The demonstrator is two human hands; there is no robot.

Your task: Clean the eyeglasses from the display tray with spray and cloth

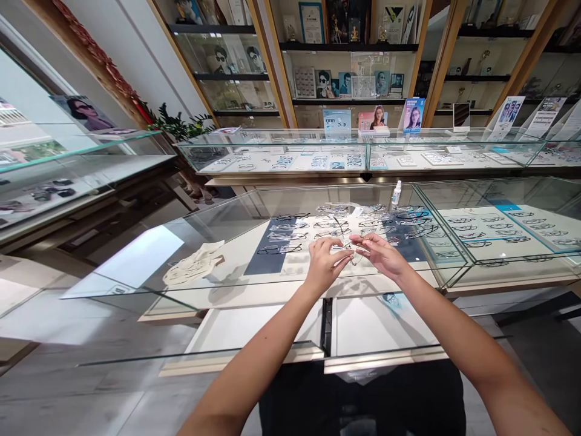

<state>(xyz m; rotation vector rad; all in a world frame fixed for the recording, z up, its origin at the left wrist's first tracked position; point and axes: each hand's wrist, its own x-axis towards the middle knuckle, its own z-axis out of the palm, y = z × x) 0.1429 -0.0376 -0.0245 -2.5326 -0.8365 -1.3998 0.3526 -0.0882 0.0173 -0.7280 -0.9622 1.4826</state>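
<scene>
Both hands meet above the glass display case, near the middle of the view. My left hand has its fingers closed on one side of a thin-framed pair of glasses. On the other side, my right hand pinches the same glasses. The fingers partly cover the frame and its lenses. Below and behind the hands, rows of eyeglasses lie inside the case on dark blue and white panels.
A white spray bottle stands beyond the hands. Crumpled beige cloth and a white sheet lie at the left. Two white drawers stand open below the case. Another glass case adjoins at the right.
</scene>
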